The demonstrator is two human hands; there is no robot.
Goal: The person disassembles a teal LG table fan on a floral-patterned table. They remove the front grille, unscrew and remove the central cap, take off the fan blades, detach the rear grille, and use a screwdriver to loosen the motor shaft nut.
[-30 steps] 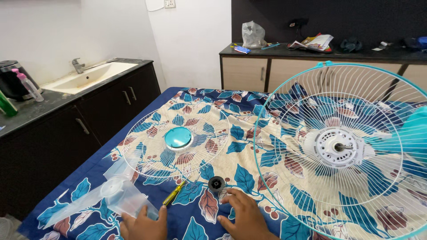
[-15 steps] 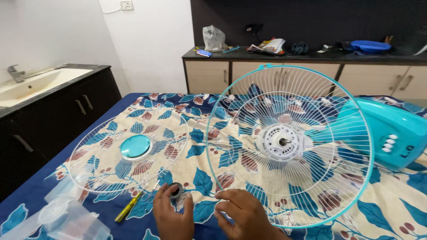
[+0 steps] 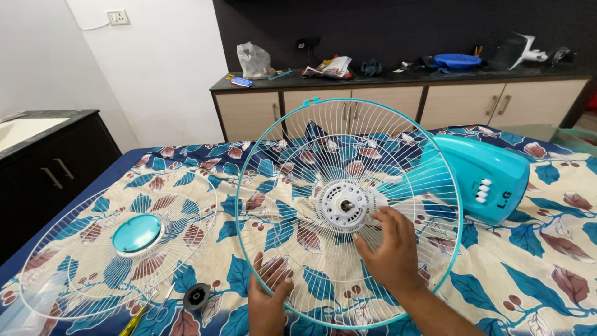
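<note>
Blue and cream leaf-print cloth (image 3: 559,261) covers the bed we work on, and on it lies the turquoise fan body (image 3: 491,177) with its white buttons. Fixed to that body, the rear guard (image 3: 298,155), white wire with a turquoise rim, stands nearly upright in front of us, the motor hub (image 3: 343,205) and its shaft at its centre. To the left the front guard (image 3: 118,242) lies flat with its turquoise centre cap up. Our right hand (image 3: 392,249) rests spread on the wires just right of and below the hub, fingers loosely open, clasping nothing. Our left hand (image 3: 268,292) grips the lower rim of the rear guard, fingers curled behind the wires; how tightly, we cannot quite tell. A small black nut (image 3: 197,297) lies just left of that hand, with a yellow screwdriver (image 3: 134,323) beside it at the frame's edge.
</note>
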